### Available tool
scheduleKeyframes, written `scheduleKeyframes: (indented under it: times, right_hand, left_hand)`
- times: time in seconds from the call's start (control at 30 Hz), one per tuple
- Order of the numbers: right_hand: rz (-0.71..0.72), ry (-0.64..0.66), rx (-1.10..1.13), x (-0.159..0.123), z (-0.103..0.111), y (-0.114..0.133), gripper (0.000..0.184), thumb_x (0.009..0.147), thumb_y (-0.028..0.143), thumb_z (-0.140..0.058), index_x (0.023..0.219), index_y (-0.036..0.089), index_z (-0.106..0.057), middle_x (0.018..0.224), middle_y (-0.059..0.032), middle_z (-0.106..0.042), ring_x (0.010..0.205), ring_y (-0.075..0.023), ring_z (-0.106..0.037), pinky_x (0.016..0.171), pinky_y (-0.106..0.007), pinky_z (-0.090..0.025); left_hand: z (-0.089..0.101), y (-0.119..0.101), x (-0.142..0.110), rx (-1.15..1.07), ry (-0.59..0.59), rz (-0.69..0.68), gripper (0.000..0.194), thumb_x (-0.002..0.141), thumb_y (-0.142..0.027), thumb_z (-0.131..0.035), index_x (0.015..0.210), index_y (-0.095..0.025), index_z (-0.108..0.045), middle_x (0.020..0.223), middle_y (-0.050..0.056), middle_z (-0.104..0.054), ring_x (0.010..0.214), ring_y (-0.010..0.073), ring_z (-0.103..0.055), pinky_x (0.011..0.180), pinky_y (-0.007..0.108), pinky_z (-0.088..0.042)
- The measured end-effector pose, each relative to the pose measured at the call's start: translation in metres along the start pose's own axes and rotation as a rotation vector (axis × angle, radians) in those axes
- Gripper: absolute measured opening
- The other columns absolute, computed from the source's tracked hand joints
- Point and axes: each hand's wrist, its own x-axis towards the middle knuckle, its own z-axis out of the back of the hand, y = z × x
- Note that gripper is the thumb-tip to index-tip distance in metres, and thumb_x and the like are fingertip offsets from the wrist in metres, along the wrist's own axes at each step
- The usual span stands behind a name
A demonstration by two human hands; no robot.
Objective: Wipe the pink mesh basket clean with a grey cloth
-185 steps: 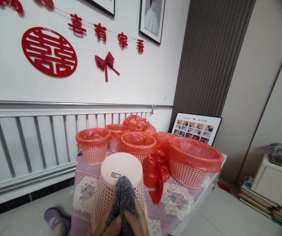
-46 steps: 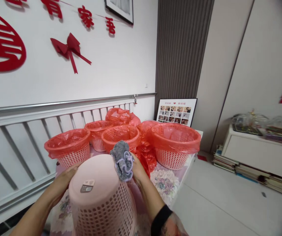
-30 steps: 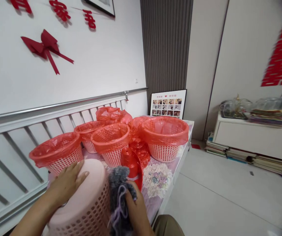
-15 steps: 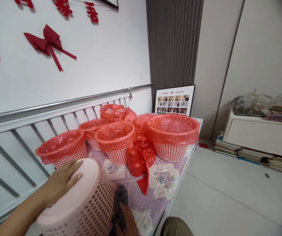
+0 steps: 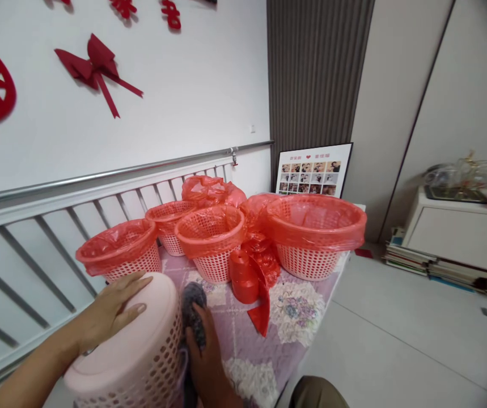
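A pale pink perforated basket (image 5: 141,351) lies upturned and tilted at the lower left, bottom up. My left hand (image 5: 113,309) rests flat on its base with the fingers spread, open. My right hand (image 5: 204,357) presses a grey fuzzy cloth (image 5: 193,309) against the basket's right side wall, fingers closed on the cloth. Both are over the near end of a table with a purple floral cover (image 5: 298,309).
Several baskets lined with red plastic bags stand on the table: a small one (image 5: 119,255), a middle one (image 5: 210,238), a large one (image 5: 315,232). A roll of red bags (image 5: 245,277) lies beside them. A white railing (image 5: 56,226) runs left; a framed photo collage (image 5: 313,170) leans behind.
My right hand with the cloth moved down the basket's side from its top edge, then came back up a little. My left hand stayed on the base. The view shifted slightly.
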Motion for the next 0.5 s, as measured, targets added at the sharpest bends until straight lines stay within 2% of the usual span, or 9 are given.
scheduleKeyframes:
  times: [0.1,0.17,0.2,0.3,0.4,0.47,0.5]
  right_hand:
    - [-0.205,-0.081,0.059,-0.005,0.005,-0.052,0.05,0.086,0.043,-0.063,0.127,0.015,-0.071,0.138,-0.0183,-0.066,0.133,-0.0356,-0.059,0.117,-0.06,-0.04]
    - [-0.282,-0.124,0.106,-0.009,0.009,-0.065,0.048,0.083,0.042,-0.067,0.121,0.014,-0.074,0.132,-0.0179,-0.07,0.128,-0.0356,-0.063,0.116,-0.058,-0.041]
    - [-0.304,-0.135,0.134,-0.01,0.01,-0.062,0.046,0.082,0.041,-0.067,0.12,0.015,-0.074,0.13,-0.0163,-0.072,0.126,-0.0341,-0.064,0.116,-0.056,-0.043]
    - [-0.28,-0.137,0.174,-0.013,0.007,-0.018,0.041,0.086,0.037,-0.066,0.123,0.022,-0.073,0.13,-0.0102,-0.072,0.125,-0.0286,-0.065,0.113,-0.048,-0.047]
    - [-0.075,-0.123,0.045,-0.019,-0.004,0.041,0.043,0.09,0.036,-0.065,0.132,0.029,-0.068,0.14,-0.0072,-0.066,0.133,-0.0285,-0.059,0.115,-0.048,-0.046]
    - [0.086,-0.09,-0.07,-0.027,-0.013,0.063,0.054,0.089,0.036,-0.067,0.142,0.033,-0.059,0.151,-0.0061,-0.057,0.14,-0.0312,-0.052,0.117,-0.051,-0.044]
    - [0.155,-0.062,-0.116,-0.032,-0.017,0.066,0.062,0.086,0.037,-0.071,0.146,0.033,-0.055,0.155,-0.0061,-0.052,0.143,-0.0334,-0.049,0.117,-0.053,-0.044]
  left_hand:
    - [0.004,-0.005,0.001,-0.013,0.021,0.011,0.072,0.094,-0.07,-0.035,0.155,-0.031,-0.041,0.165,0.01,-0.038,0.152,0.0331,-0.035,0.124,0.059,-0.027]
    - [0.006,-0.006,0.0,-0.018,0.022,0.013,0.073,0.094,-0.071,-0.035,0.154,-0.03,-0.043,0.165,0.01,-0.038,0.152,0.0337,-0.035,0.124,0.058,-0.027]
    - [0.007,-0.007,0.0,-0.02,0.021,0.012,0.073,0.094,-0.071,-0.035,0.154,-0.03,-0.043,0.165,0.01,-0.039,0.152,0.0338,-0.035,0.124,0.058,-0.028]
    - [0.007,-0.006,-0.001,-0.019,0.019,0.002,0.072,0.094,-0.07,-0.037,0.154,-0.031,-0.043,0.165,0.009,-0.04,0.151,0.0336,-0.037,0.123,0.057,-0.03]
    - [0.004,-0.003,-0.001,-0.024,-0.016,-0.015,0.07,0.094,-0.069,-0.037,0.153,-0.032,-0.045,0.163,0.008,-0.042,0.149,0.0332,-0.04,0.123,0.055,-0.033]
    - [0.002,-0.002,0.0,-0.033,-0.038,-0.027,0.07,0.094,-0.07,-0.036,0.152,-0.031,-0.046,0.163,0.009,-0.043,0.148,0.0333,-0.041,0.122,0.054,-0.033]
    - [0.001,-0.002,0.0,-0.039,-0.044,-0.027,0.071,0.094,-0.07,-0.035,0.152,-0.031,-0.046,0.163,0.01,-0.043,0.148,0.0333,-0.041,0.122,0.054,-0.033]
